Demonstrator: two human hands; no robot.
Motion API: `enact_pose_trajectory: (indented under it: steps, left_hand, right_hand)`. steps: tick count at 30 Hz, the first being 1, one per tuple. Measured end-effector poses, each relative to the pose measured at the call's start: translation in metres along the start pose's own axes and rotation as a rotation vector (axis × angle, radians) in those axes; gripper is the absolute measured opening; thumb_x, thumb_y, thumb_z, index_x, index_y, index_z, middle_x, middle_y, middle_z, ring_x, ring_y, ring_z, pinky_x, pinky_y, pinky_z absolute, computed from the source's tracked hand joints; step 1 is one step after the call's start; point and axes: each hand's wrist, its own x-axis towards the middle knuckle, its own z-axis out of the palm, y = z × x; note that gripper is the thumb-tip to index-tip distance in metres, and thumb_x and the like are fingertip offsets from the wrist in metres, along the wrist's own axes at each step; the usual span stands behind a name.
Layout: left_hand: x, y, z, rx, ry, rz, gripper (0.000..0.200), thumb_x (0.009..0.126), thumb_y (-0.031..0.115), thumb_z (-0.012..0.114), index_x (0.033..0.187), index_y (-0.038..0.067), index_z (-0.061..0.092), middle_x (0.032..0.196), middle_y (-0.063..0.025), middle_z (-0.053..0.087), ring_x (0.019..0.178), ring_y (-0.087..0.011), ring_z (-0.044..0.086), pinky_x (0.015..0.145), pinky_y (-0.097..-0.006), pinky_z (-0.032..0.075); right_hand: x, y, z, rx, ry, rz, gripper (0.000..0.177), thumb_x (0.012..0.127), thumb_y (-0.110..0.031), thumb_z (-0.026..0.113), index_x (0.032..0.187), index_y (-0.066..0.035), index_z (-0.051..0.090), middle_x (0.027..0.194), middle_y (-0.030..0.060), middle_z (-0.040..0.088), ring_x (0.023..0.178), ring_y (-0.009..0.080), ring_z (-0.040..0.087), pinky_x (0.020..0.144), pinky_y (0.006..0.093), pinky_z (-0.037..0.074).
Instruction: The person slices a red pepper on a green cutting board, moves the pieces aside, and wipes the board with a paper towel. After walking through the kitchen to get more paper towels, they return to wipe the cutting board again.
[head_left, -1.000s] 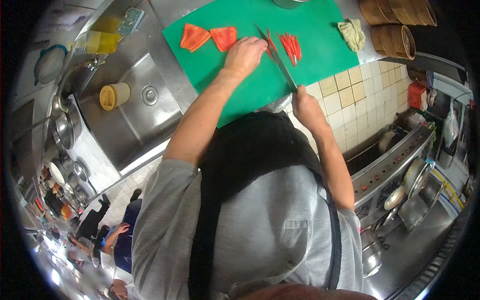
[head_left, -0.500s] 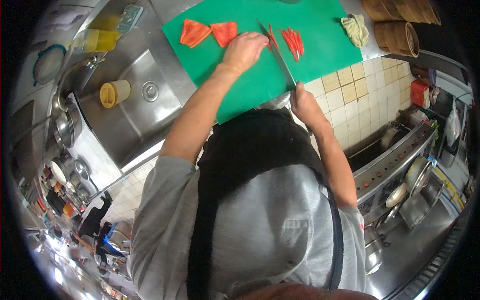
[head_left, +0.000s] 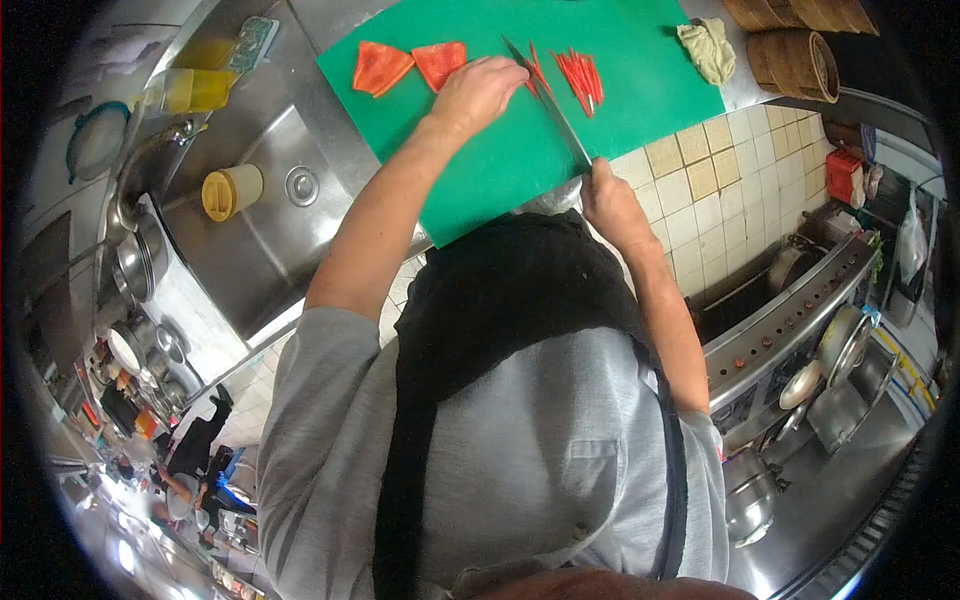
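Observation:
My right hand (head_left: 612,205) is closed round the handle of a long kitchen knife (head_left: 562,122), its blade pointing away over the green cutting board (head_left: 480,190). Curled fingers of my left hand (head_left: 482,92) press on a piece of red bell pepper (head_left: 529,85), mostly hidden beneath them, right beside the blade. Two flat red pepper pieces (head_left: 381,67) (head_left: 438,64) lie left of that hand. To the right of the knife is a small pile of thin red pepper strips (head_left: 578,80), with a few more strips (head_left: 538,66) along the blade.
A crumpled cloth (head_left: 707,50) lies at the board's right, near bamboo steamers (head_left: 793,66). On the left is a steel sink (head_left: 270,240) with a yellow-lidded container (head_left: 232,192). A stove (head_left: 790,330) stands at the right. Other people (head_left: 195,450) are far off at lower left.
The view has shifted slightly, so the board sits a little further up and left. Both hands keep their hold on knife and pepper; the strip pile looks much the same.

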Motion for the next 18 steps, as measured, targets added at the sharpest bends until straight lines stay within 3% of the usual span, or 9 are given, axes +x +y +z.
enact_pose_trajectory:
  steps: [9,15,18]
  left_hand:
    - [-0.002,0.001,0.0,0.123,-0.054,-0.005,0.019,0.095,0.016,0.063,0.11,0.014,0.075,0.112,-0.0057,0.074,0.105,-0.0297,0.07,0.091,-0.0444,0.059]
    - [0.0,0.0,0.0,0.132,-0.048,0.026,0.019,0.096,0.016,0.061,0.11,0.013,0.073,0.11,-0.0068,0.073,0.104,-0.0308,0.07,0.089,-0.0467,0.06]
    - [0.004,0.005,-0.007,0.134,-0.097,0.009,0.018,0.099,0.02,0.067,0.11,0.008,0.074,0.109,-0.0112,0.074,0.099,-0.0349,0.071,0.084,-0.0479,0.06]
  right_hand:
    - [-0.008,-0.012,-0.017,-0.001,-0.022,0.042,0.018,0.103,-0.012,0.055,0.107,0.002,0.047,0.079,0.0365,0.066,0.079,0.0571,0.066,0.068,0.0644,0.05]
    - [-0.02,-0.018,-0.02,0.02,-0.074,0.097,0.025,0.101,-0.012,0.054,0.121,0.001,0.046,0.084,0.0381,0.067,0.084,0.0578,0.067,0.075,0.0658,0.052]
    - [-0.021,-0.019,-0.02,0.021,-0.071,0.097,0.025,0.101,-0.012,0.054,0.121,0.0,0.046,0.084,0.0381,0.067,0.083,0.0575,0.067,0.074,0.0659,0.052]
